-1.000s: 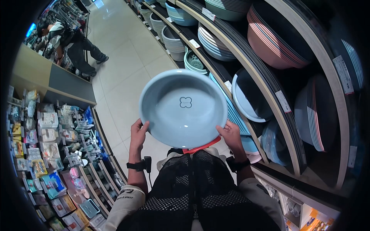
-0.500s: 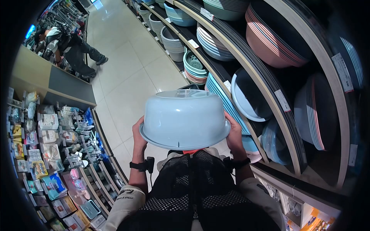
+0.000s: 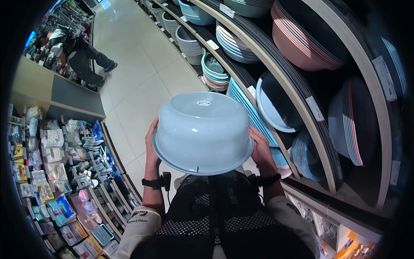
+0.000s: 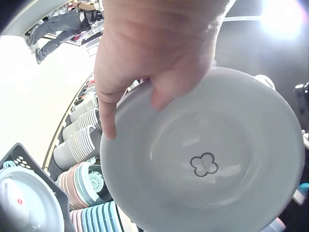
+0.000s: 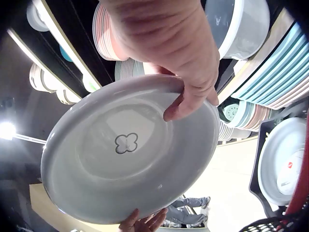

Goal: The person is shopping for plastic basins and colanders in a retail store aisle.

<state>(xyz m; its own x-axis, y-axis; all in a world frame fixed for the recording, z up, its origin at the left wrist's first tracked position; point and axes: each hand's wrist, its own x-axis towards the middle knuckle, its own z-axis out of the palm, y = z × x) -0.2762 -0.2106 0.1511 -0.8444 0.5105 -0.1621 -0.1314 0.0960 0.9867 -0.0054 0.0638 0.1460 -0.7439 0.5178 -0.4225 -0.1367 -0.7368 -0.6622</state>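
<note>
A pale blue-grey plastic wash basin [image 3: 202, 138] is held in front of the chest, base tilted up and its rim towards the person. My left hand [image 3: 152, 140] grips the rim at the left side; in the left wrist view, the thumb of the left hand [image 4: 154, 53] presses inside the rim. On the opposite side my right hand [image 3: 262, 149] grips the rim. The right wrist view shows the right hand [image 5: 169, 48] with its thumb inside the basin [image 5: 130, 169]. A dark four-lobed outline [image 5: 126, 143] marks the basin's inner floor.
Shelves [image 3: 297, 86] of stacked basins and buckets line the right side. Hanging packaged goods [image 3: 56, 155] fill a rack at left. A person [image 3: 82, 56] bends by the far-left shelf. A black basket [image 5: 258, 176] below holds another pale basin [image 5: 280, 162].
Both hands have turned the basin over: its inside faced the head camera a second ago, and its underside does now. Since half a second ago the base has tipped further into view.
</note>
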